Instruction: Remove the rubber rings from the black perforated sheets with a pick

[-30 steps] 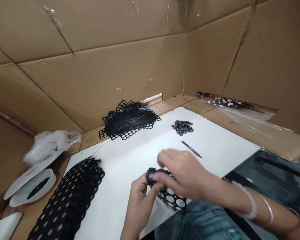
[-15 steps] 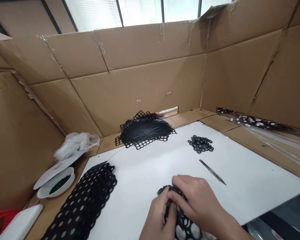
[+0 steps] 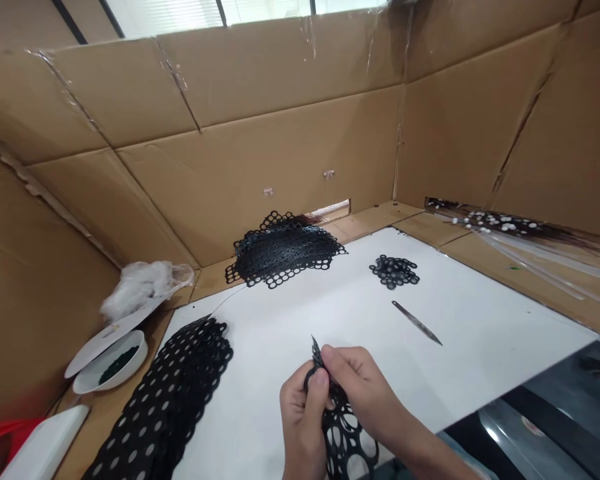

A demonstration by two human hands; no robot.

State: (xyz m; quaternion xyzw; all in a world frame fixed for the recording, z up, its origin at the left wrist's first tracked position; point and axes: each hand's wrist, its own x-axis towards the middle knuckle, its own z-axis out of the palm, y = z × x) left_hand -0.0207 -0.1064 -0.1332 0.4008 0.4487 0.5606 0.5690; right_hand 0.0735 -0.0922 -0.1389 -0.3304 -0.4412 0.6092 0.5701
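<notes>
- The left hand (image 3: 304,415) is reaching up from below, its thumb and bent fingers closing in a pinch on the black openwork mesh of joined rings (image 3: 341,427).
- The right hand (image 3: 367,393) is slanting in from the lower right, thumb and fingers nearly meeting the left hand's and pinching the mesh's upper end.
- The mesh is bunching tightly between the fingertips, a narrow dark point showing above them, while its larger, uneven rings are spreading below and between the hands.
- A slim grey metal blade (image 3: 417,323) is lying on the white-topped bench (image 3: 265,340), right of the hands, with a pile of small black rings (image 3: 395,272) resting beyond it.
- A heap of black ring netting (image 3: 287,253) is sitting ahead of the hands; a long black sheet with pale dots (image 3: 153,400) is stretching along their left.
</notes>
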